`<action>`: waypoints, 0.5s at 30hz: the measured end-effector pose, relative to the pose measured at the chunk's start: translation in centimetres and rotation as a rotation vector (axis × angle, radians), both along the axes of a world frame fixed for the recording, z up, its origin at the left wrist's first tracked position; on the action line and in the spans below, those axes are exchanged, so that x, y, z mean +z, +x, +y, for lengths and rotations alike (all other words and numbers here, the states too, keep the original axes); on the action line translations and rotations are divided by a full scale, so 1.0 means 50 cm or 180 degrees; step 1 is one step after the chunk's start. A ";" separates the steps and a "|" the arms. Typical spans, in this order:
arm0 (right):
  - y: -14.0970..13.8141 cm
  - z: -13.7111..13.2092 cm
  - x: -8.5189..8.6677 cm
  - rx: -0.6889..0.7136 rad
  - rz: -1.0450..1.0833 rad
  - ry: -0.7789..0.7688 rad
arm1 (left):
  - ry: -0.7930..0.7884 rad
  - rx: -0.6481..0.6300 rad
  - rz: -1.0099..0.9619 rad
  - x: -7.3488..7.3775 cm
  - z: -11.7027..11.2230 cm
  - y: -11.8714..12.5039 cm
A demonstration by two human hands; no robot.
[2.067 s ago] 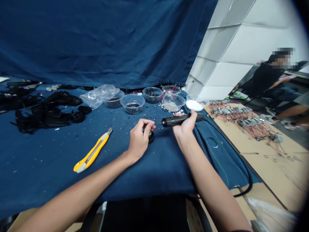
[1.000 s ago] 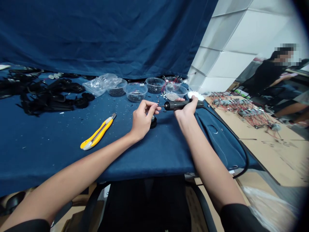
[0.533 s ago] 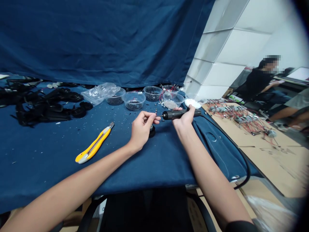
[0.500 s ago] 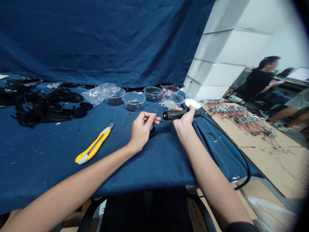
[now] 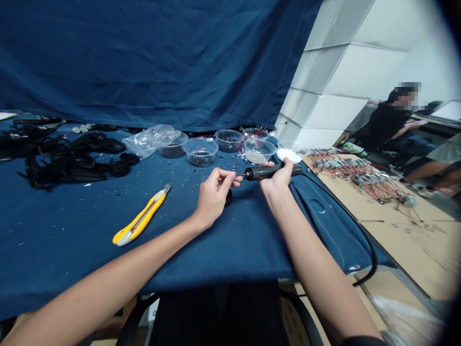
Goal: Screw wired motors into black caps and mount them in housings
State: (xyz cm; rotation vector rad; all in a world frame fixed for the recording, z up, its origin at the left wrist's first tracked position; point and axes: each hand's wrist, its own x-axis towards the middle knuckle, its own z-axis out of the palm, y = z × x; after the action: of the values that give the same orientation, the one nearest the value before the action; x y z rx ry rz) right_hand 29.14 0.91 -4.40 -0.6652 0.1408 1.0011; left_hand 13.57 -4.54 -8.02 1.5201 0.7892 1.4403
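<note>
Blue cloth covers the table (image 5: 187, 262) and rises behind it as a curtain (image 5: 144, 57). At far left lies a jumble of black parts (image 5: 77, 161); nearer, a yellow utility knife (image 5: 142, 218) lies slantwise on the cloth. Beyond it, a clear plastic bag (image 5: 149, 139) leans against a row of clear bowls (image 5: 187, 153), several holding small dark pieces. Mid-table, the left hand (image 5: 214, 197) pinches thumb and fingers together at the tip of a thin bit (image 5: 242, 175); whether they grip something small is hidden. Just beneath is a round black part (image 5: 228, 198). Next comes the black corded driver (image 5: 257, 173), lying level in the right hand's (image 5: 276, 182) grasp, a white heap (image 5: 290, 156) behind it. Rightward, red-wired components (image 5: 367, 178) sit on cardboard (image 5: 399, 240), and beyond them a person (image 5: 383, 122) in black sits.
</note>
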 end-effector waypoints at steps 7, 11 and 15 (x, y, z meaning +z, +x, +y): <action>-0.003 -0.010 0.008 0.0042 -0.0049 0.0083 | 0.0318 0.0023 0.0410 0.005 0.006 -0.016; -0.005 -0.013 0.010 -0.0112 -0.0217 0.0082 | 0.0458 0.0013 0.0737 0.008 0.010 -0.024; -0.007 -0.013 0.010 -0.0150 -0.0216 0.0055 | 0.0541 0.0027 0.0882 0.013 0.012 -0.027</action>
State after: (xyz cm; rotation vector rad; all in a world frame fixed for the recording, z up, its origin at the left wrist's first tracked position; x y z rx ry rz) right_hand 28.78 0.26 -3.88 -0.6763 0.0877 0.9325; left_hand 12.22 -3.93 -7.38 1.8766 0.8537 1.3471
